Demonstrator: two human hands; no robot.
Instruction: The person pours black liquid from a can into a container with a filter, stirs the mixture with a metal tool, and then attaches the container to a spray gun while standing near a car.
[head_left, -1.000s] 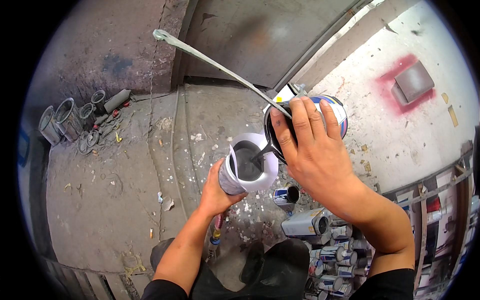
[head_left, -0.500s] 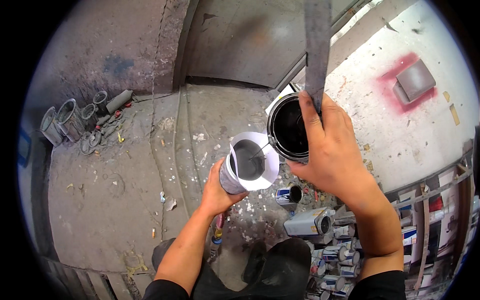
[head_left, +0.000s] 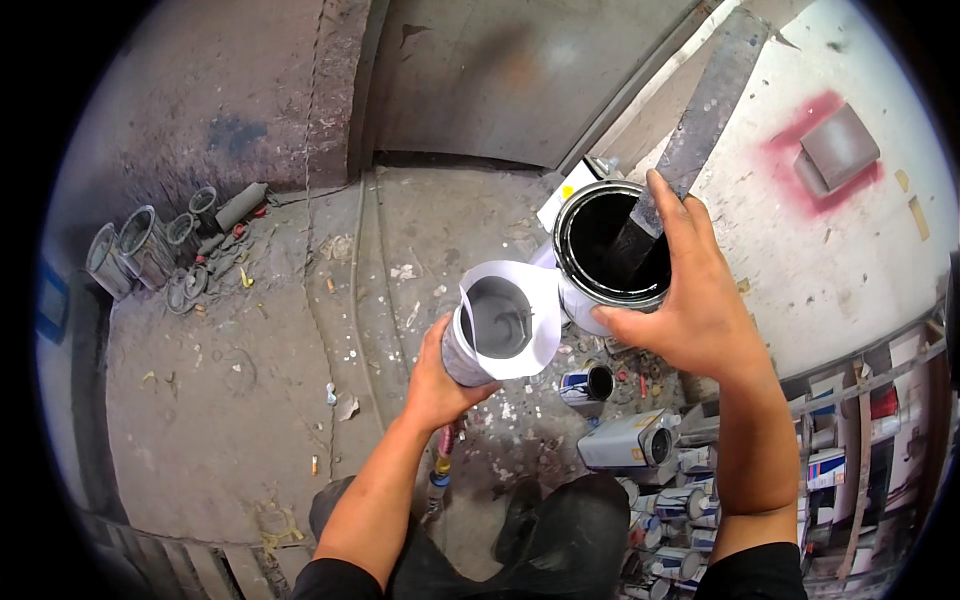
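In the middle, my left hand (head_left: 437, 388) is wrapped round a cup (head_left: 461, 352) with a white paper collar (head_left: 543, 345) at its mouth. Grey paint (head_left: 497, 322) fills part of the cup. Up and to the right, my right hand (head_left: 712, 305) grips an open paint can (head_left: 582, 308) by its side, fingers curled around it. The inside of the can looks black and wet. A flat, dark-stained stirring stick (head_left: 708, 118) stands in it, leaning right against my fingers. The can's rim is close beside the collar, and no stream shows between them.
Below stands a small open can (head_left: 586, 386), with a rectangular metal tin (head_left: 628, 440) and several stacked cans (head_left: 680, 505) nearer me. A white board (head_left: 780, 130) carrying a grey block (head_left: 838, 150) lies at right. Used cans (head_left: 142, 240) line the left wall; a hose (head_left: 360, 290) crosses the floor.
The thin dark stream from the can into the cup has stopped. My right hand has moved the can right and tipped it back; the stirring stick now leans right. My left hand hardly moved.
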